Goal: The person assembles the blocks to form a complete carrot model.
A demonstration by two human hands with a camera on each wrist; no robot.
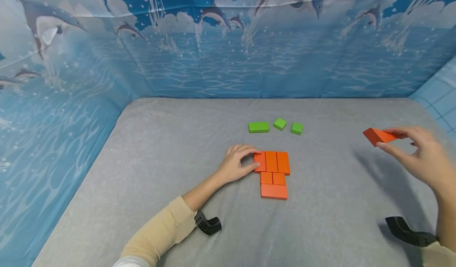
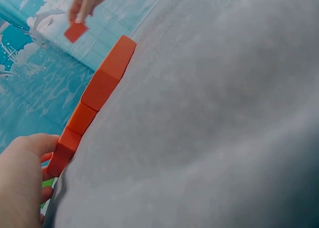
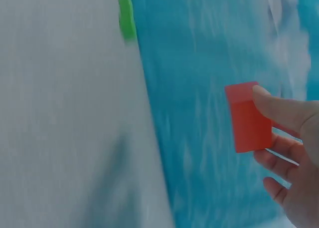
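Note:
In the head view, my left hand (image 1: 235, 165) bends its thumb and index finger around the left end of a flat group of orange blocks, holding the leftmost upright block (image 1: 260, 162). Two more upright blocks (image 1: 277, 162) stand beside it, with two small square blocks (image 1: 272, 178) below them and a wide block (image 1: 274, 192) at the near end. Off to the right and raised above the table, my right hand (image 1: 420, 152) pinches another orange block (image 3: 250, 123) between thumb and fingers; its shadow falls on the cloth.
Beyond the orange group lie a long green block (image 1: 259, 127) and two smaller green blocks (image 1: 280, 124). Grey cloth (image 1: 160, 140) covers the table. A blue dolphin-print curtain (image 1: 213, 69) rises along the back and left edges.

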